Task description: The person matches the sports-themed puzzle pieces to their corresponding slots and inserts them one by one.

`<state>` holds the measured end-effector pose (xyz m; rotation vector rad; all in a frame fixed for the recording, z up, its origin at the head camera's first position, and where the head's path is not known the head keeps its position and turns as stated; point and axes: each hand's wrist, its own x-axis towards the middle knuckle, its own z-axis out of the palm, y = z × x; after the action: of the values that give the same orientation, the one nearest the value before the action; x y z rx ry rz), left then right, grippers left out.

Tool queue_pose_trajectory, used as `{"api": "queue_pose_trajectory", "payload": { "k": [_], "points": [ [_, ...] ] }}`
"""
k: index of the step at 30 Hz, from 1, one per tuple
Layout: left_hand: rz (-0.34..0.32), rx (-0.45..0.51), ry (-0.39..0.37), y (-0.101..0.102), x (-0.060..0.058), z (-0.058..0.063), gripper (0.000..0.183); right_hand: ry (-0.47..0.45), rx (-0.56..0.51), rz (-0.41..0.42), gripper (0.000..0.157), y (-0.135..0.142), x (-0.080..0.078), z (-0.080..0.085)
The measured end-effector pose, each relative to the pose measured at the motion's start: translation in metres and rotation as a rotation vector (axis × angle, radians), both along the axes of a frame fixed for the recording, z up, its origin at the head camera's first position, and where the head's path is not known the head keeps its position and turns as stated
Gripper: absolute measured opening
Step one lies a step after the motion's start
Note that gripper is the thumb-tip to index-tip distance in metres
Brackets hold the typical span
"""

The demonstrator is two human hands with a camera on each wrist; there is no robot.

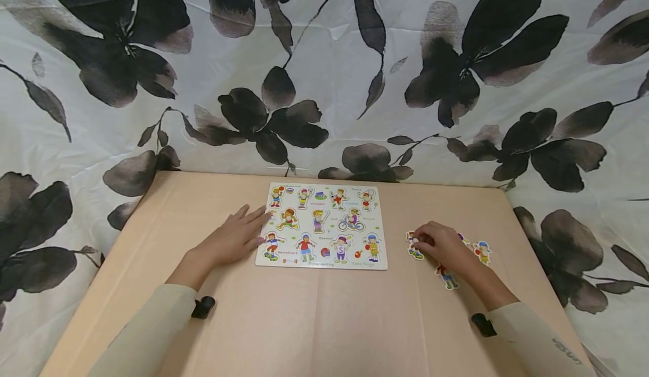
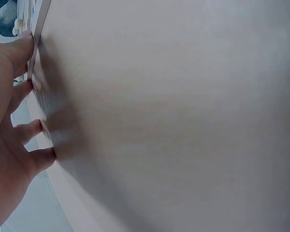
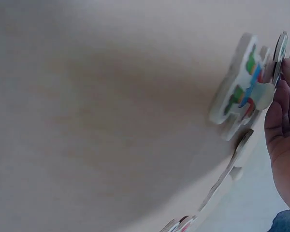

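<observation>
White and printed with small sporting figures, the puzzle board (image 1: 325, 243) lies flat on a pale peach tabletop (image 1: 324, 320). At the board's left edge rests the left hand (image 1: 230, 237), its fingers spread and loosely extended — some fingertips meet the board's rim, others come down on the tabletop just beside it.

Well to the right of the board is the right hand (image 1: 448, 247), fingers curled in, thumb and fingertips pinching a figure piece (image 1: 414, 253) by its pale knob; in the right wrist view that piece is tilted and blurred. Around this hand, also right of the board, are other loose pieces: a figure in blue (image 1: 447, 279) lies toward the person, another with a blue cap (image 1: 483, 252) is farther out, and one more (image 1: 462, 238) is mostly hidden behind the hand.

Cream sleeves (image 1: 147, 326) reach in from the near side of the board, a dark wrist camera (image 1: 204, 307) at each cuff. Behind the board hangs white cloth (image 1: 350, 72) with black flowers.
</observation>
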<state>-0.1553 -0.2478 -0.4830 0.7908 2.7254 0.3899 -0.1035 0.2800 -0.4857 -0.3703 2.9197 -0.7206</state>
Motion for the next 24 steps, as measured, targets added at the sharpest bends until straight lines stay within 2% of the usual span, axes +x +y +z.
{"api": "queue_pose_trajectory", "payload": {
  "k": [4, 9, 17, 24],
  "points": [
    [-0.015, -0.003, 0.005, 0.0, -0.003, 0.0, 0.067, 0.031, -0.005, 0.003, 0.012, -0.006, 0.0, 0.002],
    [-0.016, -0.009, -0.004, 0.0, -0.003, 0.0, 0.068, 0.049, -0.036, 0.026, 0.012, -0.027, -0.006, 0.007],
    [-0.005, -0.005, -0.012, -0.002, 0.0, -0.001, 0.068, 0.017, -0.108, 0.043, 0.015, -0.081, -0.02, 0.012],
    [0.008, -0.004, -0.005, -0.002, 0.001, -0.002, 0.068, -0.016, -0.15, 0.125, 0.013, -0.136, -0.035, 0.014]
  ]
}}
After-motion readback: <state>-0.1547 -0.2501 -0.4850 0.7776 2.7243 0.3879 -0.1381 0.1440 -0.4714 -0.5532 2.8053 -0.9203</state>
